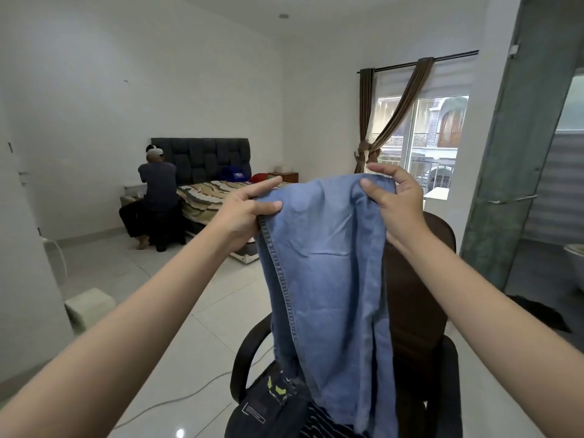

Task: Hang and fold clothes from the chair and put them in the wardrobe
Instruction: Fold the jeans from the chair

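One garment in work: blue jeans (325,263) lifted above the chair (417,295), left hand (245,213) and right hand (395,200) each pinching the top edge between thumb and fingers. Dark clothes (275,409) lie on the seat — no fold made, wardrobe out of view; judged early.

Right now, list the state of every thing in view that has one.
Left hand: pinches the jeans' top edge.
Right hand: grips the jeans' top edge.
Jeans: held up, hanging over the chair.
Chair: dark clothes piled on its seat.
Dark clothes: crumpled, unfolded.
Curtain: tied back.
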A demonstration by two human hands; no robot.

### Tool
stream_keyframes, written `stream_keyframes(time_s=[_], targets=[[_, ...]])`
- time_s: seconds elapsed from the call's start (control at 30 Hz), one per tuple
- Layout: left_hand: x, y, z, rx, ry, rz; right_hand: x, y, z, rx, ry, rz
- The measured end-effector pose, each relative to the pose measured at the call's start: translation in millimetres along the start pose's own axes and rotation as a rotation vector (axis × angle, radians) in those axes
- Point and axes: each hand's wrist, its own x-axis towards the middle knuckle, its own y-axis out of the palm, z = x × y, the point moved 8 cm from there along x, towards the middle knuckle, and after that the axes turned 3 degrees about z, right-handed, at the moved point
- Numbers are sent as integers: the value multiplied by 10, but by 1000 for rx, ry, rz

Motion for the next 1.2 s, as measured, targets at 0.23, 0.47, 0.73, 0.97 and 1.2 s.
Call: stream_keyframes(time_s=[0.23, 0.47, 0.73, 0.97, 1.2], targets=[[37, 87, -123, -80, 114, -94, 59, -85, 239, -85, -78, -15], [44, 235, -323, 49, 146, 37, -74, -92, 146, 12, -39, 179], [70, 308, -284, 260, -14, 223, -86, -195, 197, 48, -39, 78], [80, 170, -314, 118, 57, 26, -159, -38, 190, -86, -59, 344], [-33, 471, -125, 41, 100, 255, -140, -138, 181, 132, -20, 108]])
